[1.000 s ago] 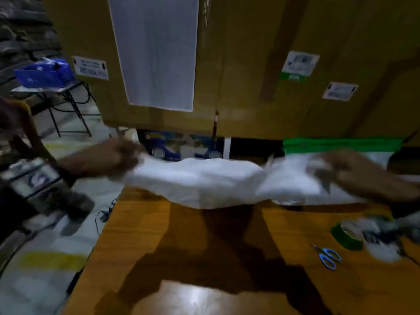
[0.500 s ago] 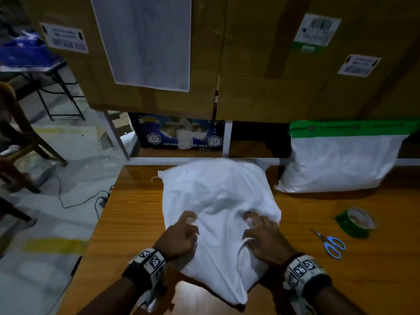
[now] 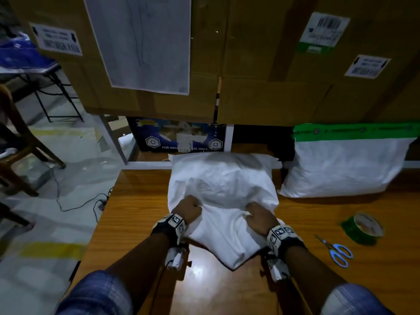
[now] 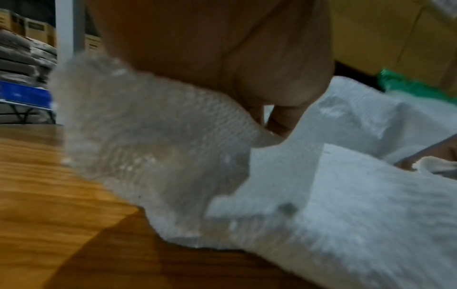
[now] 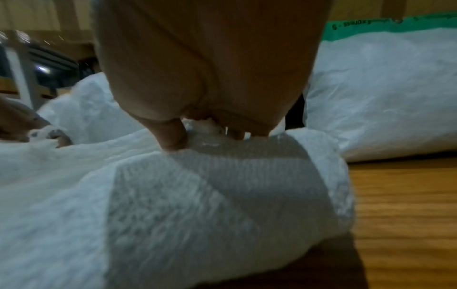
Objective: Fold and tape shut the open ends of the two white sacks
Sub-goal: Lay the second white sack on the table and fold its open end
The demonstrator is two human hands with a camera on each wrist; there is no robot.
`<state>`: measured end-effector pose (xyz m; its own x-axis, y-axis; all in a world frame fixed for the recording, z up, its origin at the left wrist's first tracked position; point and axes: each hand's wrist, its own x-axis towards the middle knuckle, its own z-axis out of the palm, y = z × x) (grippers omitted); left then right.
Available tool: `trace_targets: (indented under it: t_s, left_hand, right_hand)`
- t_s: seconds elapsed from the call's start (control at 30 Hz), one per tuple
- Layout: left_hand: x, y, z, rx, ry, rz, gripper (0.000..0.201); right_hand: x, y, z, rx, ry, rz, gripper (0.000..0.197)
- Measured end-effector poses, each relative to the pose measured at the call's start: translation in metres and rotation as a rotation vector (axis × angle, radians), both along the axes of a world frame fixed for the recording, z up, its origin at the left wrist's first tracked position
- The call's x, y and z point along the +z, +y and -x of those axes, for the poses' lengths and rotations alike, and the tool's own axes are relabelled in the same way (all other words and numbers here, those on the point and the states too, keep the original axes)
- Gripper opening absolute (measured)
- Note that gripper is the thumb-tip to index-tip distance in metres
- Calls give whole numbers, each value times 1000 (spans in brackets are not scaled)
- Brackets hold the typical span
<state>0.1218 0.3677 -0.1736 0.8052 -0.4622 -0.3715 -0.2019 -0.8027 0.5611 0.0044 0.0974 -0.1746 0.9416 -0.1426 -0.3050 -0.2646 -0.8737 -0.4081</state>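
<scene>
Low in the frame's centre, the left hand (image 3: 189, 208) and right hand (image 3: 259, 216) each have their grip bunched on the loose mouth of the near sack (image 3: 221, 192) lying on the tabletop (image 3: 136, 212); soft woven cloth, probably light and slippery, best held at its corners. Further back, right, the taped sack (image 3: 345, 169) leans

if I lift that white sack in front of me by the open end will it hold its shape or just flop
Probably flop: the white sack bunches into soft creases where the left hand and right hand grip it. Its woven weave looks thin, so likely little slipping. The far end looks puffed, so the contents may sag downward.
</scene>
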Motion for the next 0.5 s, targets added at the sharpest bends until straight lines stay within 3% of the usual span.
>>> trace_targets:
  t_s: [0.13, 0.2, 0.33, 0.43, 0.5]
  left_hand:
    - [40, 29, 36, -49, -221, 277, 36]
    - [48, 60, 58, -130, -271, 355, 33]
    - [54, 120, 105, -273, -303, 360, 28]
    - [37, 152, 138, -327, -279, 294, 22]
    - [21, 166, 155, -362, -233, 262, 24]
  right_hand:
    - [21, -3, 48, 92, -371, 136, 25]
    - [37, -6, 86, 139, -435, 109, 24]
    - [41, -22, 166, 212, -379, -1, 24]
    - [26, -26, 212, 266, -301, -37, 36]
    - [14, -25, 235, 262, -284, -71, 34]
